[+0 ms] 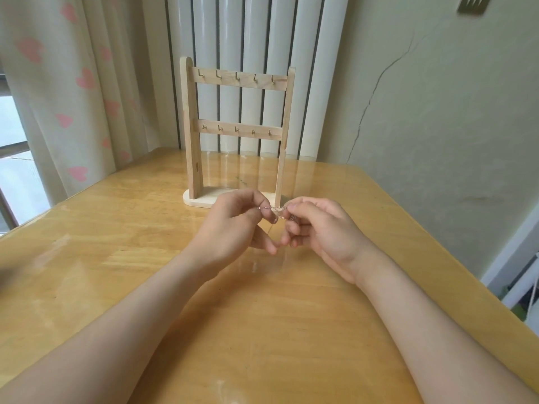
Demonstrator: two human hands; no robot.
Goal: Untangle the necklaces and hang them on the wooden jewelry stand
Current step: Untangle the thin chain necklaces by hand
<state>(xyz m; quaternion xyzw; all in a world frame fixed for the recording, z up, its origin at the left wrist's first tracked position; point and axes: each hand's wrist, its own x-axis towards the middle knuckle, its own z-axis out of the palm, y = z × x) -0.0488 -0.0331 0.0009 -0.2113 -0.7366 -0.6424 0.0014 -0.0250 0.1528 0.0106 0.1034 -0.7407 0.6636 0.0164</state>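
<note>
- Wooden jewelry stand (236,132): upright at the table's (116,258) far end.
- Behind it: radiator (312,83), close.
- Left and right of it: open tabletop.
- Before its base: left hand (230,225), right hand (323,228), pinching one necklace (272,209).

The chain (272,207) pinched between my left hand (233,225) and right hand (318,228) is too thin to count its strands or find a knot. Its ends vanish behind my fingers. My left hand covers part of the stand (191,126) foot. A grey blur (5,275) at the tabletop (116,228) edge is unreadable.
</note>
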